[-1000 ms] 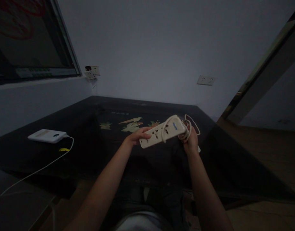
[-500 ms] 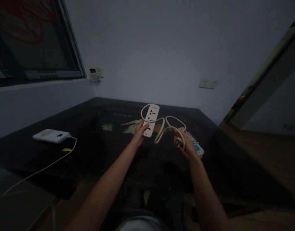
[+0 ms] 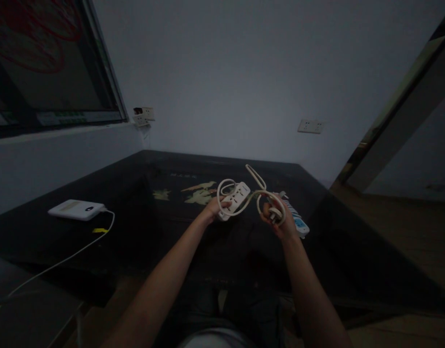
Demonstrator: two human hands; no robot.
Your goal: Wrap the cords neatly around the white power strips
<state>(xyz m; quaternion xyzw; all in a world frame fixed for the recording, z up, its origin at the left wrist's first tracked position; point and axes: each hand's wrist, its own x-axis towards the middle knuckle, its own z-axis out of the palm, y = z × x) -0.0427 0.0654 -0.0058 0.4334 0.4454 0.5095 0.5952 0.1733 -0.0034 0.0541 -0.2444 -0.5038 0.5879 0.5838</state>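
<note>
A white power strip (image 3: 238, 195) with several sockets is held above the dark table by my left hand (image 3: 212, 210), its fingers closed around the near end. The strip is tilted, its far end pointing right. My right hand (image 3: 278, 217) is closed on the plug (image 3: 274, 215) and a loop of the cream power cord (image 3: 257, 176). The cord curls in loose loops between my hands, one of them passing over the strip. Partly hidden behind my right hand, a second power strip (image 3: 301, 225) with a blue section and cord wound around it lies on the table.
On the left of the black table (image 3: 142, 193) lies a white power bank-like device (image 3: 76, 210) with a white cable (image 3: 77, 251) running off the near edge. A yellow scrap (image 3: 99, 230) is beside it. Wall sockets (image 3: 310, 126) are on the wall behind, and a window stands at left.
The power strip has swung lower and tilted to the right in my left hand. The cord's loops have shifted, with one standing higher near the middle. My right hand still grips the plug.
</note>
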